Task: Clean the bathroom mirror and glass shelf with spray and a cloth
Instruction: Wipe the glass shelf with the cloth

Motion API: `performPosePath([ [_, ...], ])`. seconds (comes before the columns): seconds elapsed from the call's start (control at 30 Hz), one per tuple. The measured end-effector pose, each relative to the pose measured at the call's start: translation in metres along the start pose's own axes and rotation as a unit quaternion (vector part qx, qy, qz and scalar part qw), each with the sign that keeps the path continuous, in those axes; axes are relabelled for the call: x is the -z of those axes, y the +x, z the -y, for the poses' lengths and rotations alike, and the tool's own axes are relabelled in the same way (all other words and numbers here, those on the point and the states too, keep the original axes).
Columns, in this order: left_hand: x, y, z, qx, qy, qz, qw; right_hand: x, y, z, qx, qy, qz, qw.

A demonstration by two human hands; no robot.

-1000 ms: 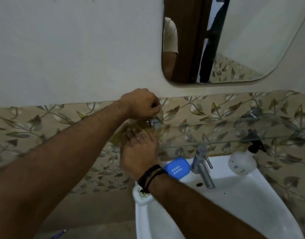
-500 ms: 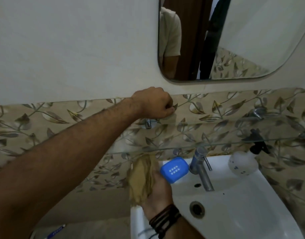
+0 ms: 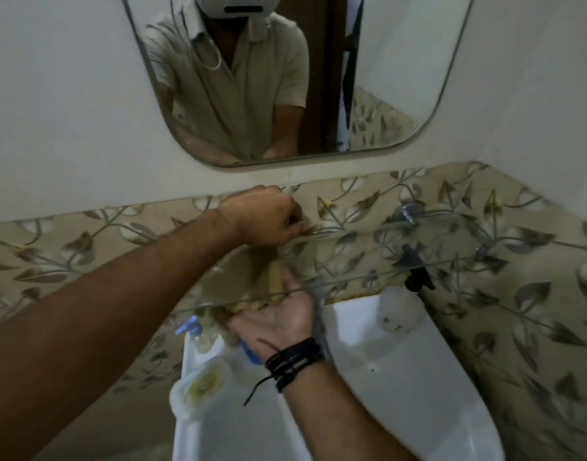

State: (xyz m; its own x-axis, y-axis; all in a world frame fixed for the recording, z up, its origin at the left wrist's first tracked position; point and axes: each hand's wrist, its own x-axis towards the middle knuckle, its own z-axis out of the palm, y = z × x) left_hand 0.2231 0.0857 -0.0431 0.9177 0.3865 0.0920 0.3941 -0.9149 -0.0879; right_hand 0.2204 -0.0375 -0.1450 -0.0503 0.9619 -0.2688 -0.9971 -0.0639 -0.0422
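Two bare hands meet at the glass shelf [image 3: 401,274] in the middle of the head view. Reaching in from the lower left of the frame, the left hand [image 3: 265,216] is curled into a fist on the shelf's back edge by the leaf-patterned tiles [image 3: 534,294]; whether its fingers pinch anything cannot be told. Just below it, the right hand [image 3: 278,317] comes up from the lower centre, palm up under the shelf's front edge, fingers pressing a tan cloth [image 3: 252,287] up against the underside of the glass. Dark cord bracelets [image 3: 295,361] wrap its wrist.

At centre right a white spray bottle [image 3: 400,307] with a black trigger stands on the rim of the white sink [image 3: 418,394], below the shelf. Another bottle with a blue trigger [image 3: 194,331] sits blurred at the sink's left corner, beside a round white tub [image 3: 200,387].

Across the upper frame hangs the mirror [image 3: 401,61], reflecting the person in a beige shirt.
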Motion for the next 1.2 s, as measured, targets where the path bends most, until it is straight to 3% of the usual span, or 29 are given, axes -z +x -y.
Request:
performPosePath([
  [0.3, 0.002, 0.039, -0.053, 0.016, -0.003, 0.014, 1.000, 0.017, -0.062, 0.108, 0.137, 0.040, -0.064, 0.988],
  [0.67, 0.014, 0.032, -0.082, 0.002, 0.057, 0.030, 0.998, 0.028, -0.091, 0.176, 0.248, 0.034, -0.109, 0.962],
  [0.8, 0.020, 0.015, -0.063, 0.048, 0.062, 0.023, 0.997, 0.022, -0.103, 0.180, 0.300, 0.065, -0.132, 0.942],
  [1.0, 0.024, -0.014, -0.028, 0.099, 0.053, 0.006, 0.994, 0.024, -0.100, 0.128, 0.222, 0.026, -0.086, 0.971],
  [1.2, 0.014, -0.026, -0.028, 0.096, 0.016, -0.004, 0.995, 0.039, -0.097, 0.087, 0.129, -0.022, -0.025, 0.991],
])
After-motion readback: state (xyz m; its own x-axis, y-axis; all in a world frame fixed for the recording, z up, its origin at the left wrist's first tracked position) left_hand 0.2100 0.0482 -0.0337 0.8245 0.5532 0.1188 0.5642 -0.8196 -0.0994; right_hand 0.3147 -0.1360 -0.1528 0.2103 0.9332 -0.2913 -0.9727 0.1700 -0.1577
